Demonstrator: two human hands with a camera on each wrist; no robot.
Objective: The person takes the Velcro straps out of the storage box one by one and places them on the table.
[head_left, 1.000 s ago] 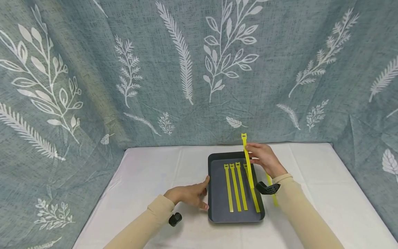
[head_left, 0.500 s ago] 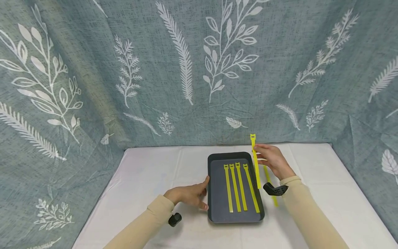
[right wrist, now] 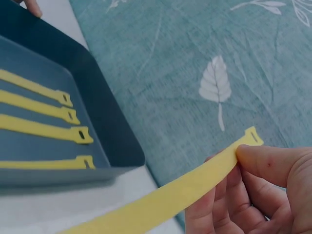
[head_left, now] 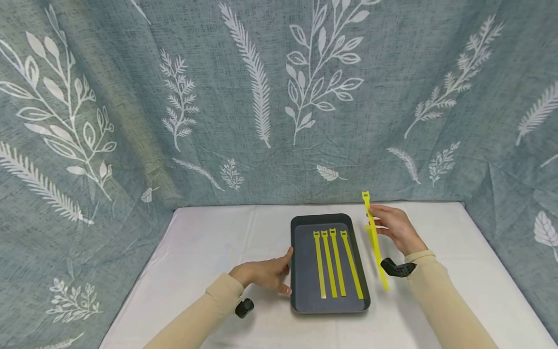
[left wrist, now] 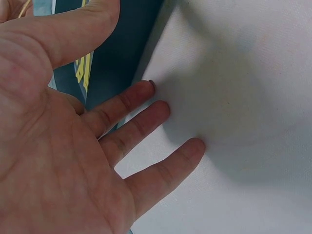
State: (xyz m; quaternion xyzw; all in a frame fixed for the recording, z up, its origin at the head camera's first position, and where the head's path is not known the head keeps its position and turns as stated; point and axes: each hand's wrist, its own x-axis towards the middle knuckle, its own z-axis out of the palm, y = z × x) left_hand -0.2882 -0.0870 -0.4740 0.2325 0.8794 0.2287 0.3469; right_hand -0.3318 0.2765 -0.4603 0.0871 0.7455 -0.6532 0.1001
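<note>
My right hand point(head_left: 394, 227) pinches a yellow cable strap point(right wrist: 195, 183) near its slotted head, between thumb and fingers. This strap is raised to the right of the dark grey tray point(head_left: 305, 291), its tail hanging down toward me. Behind it, part of another yellow strap point(head_left: 368, 230) shows on the table, mostly covered in the head view. Inside the tray lie several yellow straps point(head_left: 329, 264), heads at the far end, the rightmost slanted. At the tray's left wall is my left hand point(head_left: 265, 274), fingers extended, thumb and index touching or close to the rim; it holds nothing.
A white cloth point(head_left: 209, 242) covers the table under the tray. Blue-green fabric point(head_left: 261, 121) with white leaf prints hangs along the back and both sides. Black bands with cameras sit on both wrists.
The right hand has carried the pinched strap rightward, from over the tray's right side to beyond its right rim, above the strap on the table. The left hand and tray stay nearly still.
</note>
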